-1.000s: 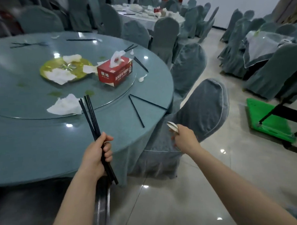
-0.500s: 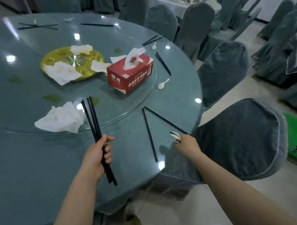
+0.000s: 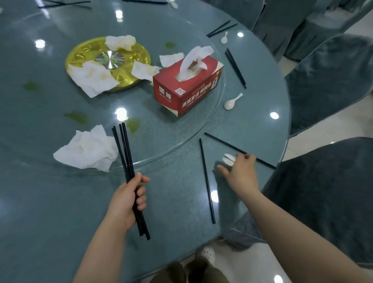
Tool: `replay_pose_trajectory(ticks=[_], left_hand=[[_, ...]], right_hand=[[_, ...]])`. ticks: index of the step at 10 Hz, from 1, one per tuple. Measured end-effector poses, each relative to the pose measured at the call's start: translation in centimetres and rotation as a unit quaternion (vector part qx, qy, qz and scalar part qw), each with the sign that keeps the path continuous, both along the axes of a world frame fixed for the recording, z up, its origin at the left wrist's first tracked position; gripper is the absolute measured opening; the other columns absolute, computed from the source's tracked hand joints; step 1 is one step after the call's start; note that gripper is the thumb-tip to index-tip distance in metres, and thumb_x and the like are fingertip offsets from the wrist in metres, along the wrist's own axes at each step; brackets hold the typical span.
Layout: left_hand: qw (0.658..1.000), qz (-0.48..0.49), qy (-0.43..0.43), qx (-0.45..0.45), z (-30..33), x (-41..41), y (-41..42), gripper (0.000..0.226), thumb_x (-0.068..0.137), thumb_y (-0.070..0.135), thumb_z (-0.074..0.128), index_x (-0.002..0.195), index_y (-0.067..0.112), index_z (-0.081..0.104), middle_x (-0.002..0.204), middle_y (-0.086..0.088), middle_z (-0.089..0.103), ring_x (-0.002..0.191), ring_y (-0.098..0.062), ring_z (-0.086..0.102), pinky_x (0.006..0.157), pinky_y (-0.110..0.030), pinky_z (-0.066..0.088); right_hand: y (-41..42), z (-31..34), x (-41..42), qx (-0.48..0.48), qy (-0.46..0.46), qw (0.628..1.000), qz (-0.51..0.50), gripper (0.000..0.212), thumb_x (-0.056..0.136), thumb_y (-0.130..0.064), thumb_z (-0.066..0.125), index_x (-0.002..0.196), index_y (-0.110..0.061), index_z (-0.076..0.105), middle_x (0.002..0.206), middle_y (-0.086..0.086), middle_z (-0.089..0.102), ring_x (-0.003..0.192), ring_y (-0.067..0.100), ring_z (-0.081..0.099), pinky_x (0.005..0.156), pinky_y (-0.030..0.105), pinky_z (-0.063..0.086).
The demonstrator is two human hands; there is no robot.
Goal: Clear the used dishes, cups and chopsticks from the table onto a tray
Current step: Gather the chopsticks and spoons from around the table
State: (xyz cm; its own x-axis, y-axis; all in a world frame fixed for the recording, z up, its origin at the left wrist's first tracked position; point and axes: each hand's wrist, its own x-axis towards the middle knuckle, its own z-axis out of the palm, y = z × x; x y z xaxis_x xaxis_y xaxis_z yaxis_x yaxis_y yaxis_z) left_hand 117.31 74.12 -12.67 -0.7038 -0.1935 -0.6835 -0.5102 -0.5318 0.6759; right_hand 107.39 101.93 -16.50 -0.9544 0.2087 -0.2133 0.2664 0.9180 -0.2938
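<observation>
The left hand (image 3: 128, 198) is wrapped round a bundle of thin black chopsticks (image 3: 127, 164), tips raised over the round grey-green glass-topped surface (image 3: 35, 210), so the step in hand looks like gathering chopsticks. Further right, two loose black chopsticks (image 3: 206, 181) lie splayed near the edge; the right hand (image 3: 240, 173) reaches between them, pinching small white ceramic spoons (image 3: 228, 160) in its fingers, thumb spread. Next it likely must lift each stick without dropping the spoons; no tray is in view.
</observation>
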Motion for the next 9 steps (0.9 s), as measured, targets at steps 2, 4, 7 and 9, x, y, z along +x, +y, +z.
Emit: replay_pose_trajectory(ticks=[2, 4, 7, 9], left_hand=[[1.0, -0.003, 0.003, -0.009, 0.1, -1.6, -0.1, 0.026, 0.099, 0.029, 0.045, 0.084, 0.011, 0.056, 0.043, 0.009, 0.034, 0.03, -0.004, 0.026, 0.031, -0.011, 0.02], [1.0, -0.009, 0.01, 0.002, 0.0, -2.5, 0.7, 0.027, 0.098, 0.03, 0.045, 0.083, 0.011, 0.056, 0.043, 0.008, 0.036, 0.03, -0.004, 0.027, 0.032, -0.01, 0.021], [1.0, 0.0, -0.005, 0.0, -0.5, -2.4, 0.6, 0.026, 0.098, 0.03, 0.047, 0.082, 0.012, 0.056, 0.043, 0.008, 0.036, 0.03, -0.004, 0.028, 0.031, -0.012, 0.022], [1.0, -0.006, -0.004, 0.001, -0.4, -2.7, 1.0, 0.026, 0.099, 0.029, 0.046, 0.082, 0.012, 0.055, 0.042, 0.008, 0.036, 0.031, -0.004, 0.028, 0.031, -0.011, 0.022]], right_hand=[[3.7, 0.1, -4.1, 0.027, -0.061, 0.998, 0.0, 0.068, 0.09, -0.058, 0.049, 0.133, -0.007, 0.039, 0.148, 0.014, 0.021, 0.109, 0.039, 0.054, 0.088, 0.044, 0.048], [1.2, -0.2, -0.2, 0.024, -0.053, 0.996, 0.06, 0.061, 0.081, -0.069, 0.049, 0.116, -0.02, 0.053, 0.123, 0.003, 0.041, 0.086, 0.028, 0.059, 0.065, 0.033, 0.042], [-1.8, -1.2, 3.9, -0.047, -0.039, 0.993, 0.102, 0.023, 0.089, -0.037, 0.054, 0.107, -0.024, 0.055, 0.11, 0.0, 0.054, 0.085, 0.026, 0.059, 0.071, 0.034, 0.047], [-1.9, -1.1, 4.8, -0.03, -0.094, 0.986, 0.133, 0.033, 0.084, -0.047, 0.061, 0.102, -0.021, 0.055, 0.106, 0.0, 0.055, 0.09, 0.024, 0.059, 0.069, 0.033, 0.042]])
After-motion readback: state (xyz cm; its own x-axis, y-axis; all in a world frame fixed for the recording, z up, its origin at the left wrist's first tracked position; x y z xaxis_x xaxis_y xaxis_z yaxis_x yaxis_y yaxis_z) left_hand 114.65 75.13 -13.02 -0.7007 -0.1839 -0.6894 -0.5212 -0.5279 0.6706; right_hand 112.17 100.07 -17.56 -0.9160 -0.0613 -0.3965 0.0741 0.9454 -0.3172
